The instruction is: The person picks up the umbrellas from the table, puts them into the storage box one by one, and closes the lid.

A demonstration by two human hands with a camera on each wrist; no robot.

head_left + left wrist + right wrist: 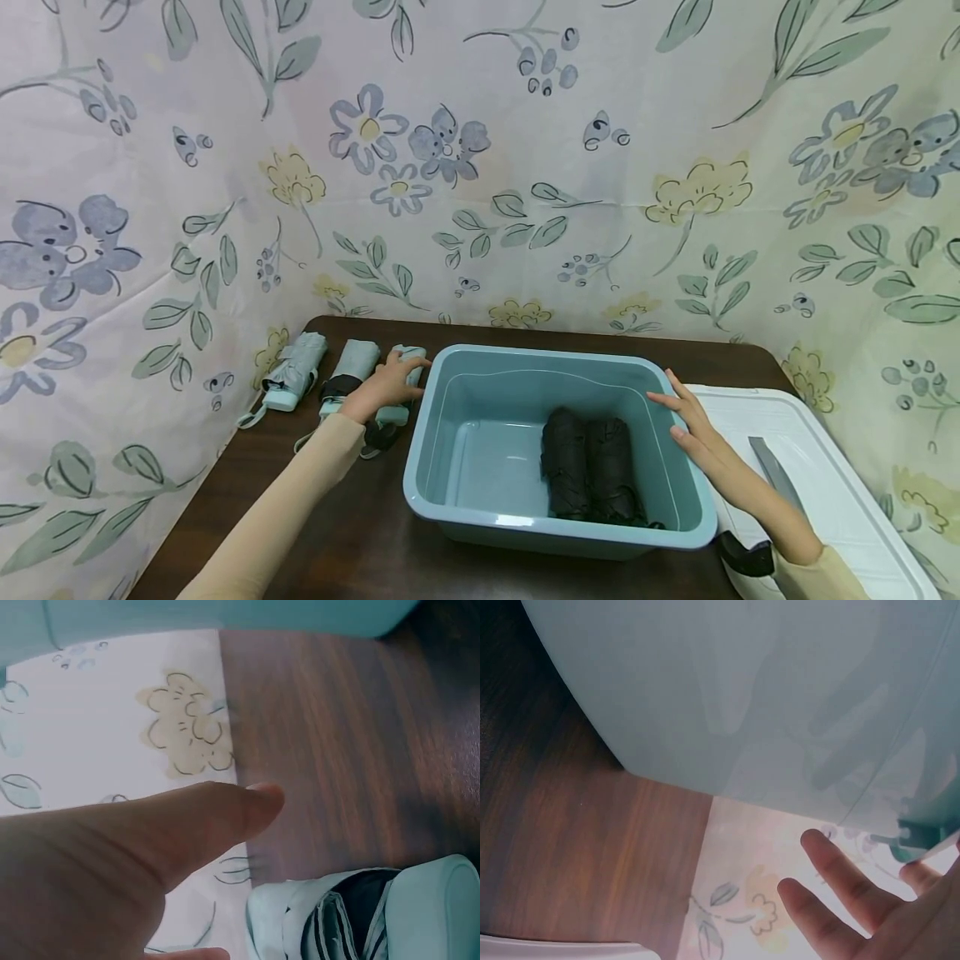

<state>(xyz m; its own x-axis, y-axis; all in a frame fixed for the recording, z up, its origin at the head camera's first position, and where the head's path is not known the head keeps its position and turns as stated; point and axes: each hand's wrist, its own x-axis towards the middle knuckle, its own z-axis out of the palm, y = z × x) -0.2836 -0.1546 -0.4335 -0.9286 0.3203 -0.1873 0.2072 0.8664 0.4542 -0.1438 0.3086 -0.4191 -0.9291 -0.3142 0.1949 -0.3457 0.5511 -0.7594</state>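
Observation:
Three pale green folded umbrellas lie at the table's left: a left one [295,371], a middle one [356,362] and a right one [395,414]. Over the right one is my left hand [382,387], fingers spread. In the left wrist view its thumb [225,814] is stretched out, apart from the pale umbrella [442,915]. Inside the blue-green plastic bin [491,468] two black rolled bundles, apparently folded umbrellas, lie side by side: one [564,462] and another [611,467]. My right hand [701,433] is at the bin's right rim with its fingers extended; contact is unclear.
To the bin's right lies a white lid-like panel [840,467] with a grey strip [776,471] on it. A black curved object [744,557] sits near my right wrist. Flowered cloth [525,167] hangs behind the dark wooden table [360,533].

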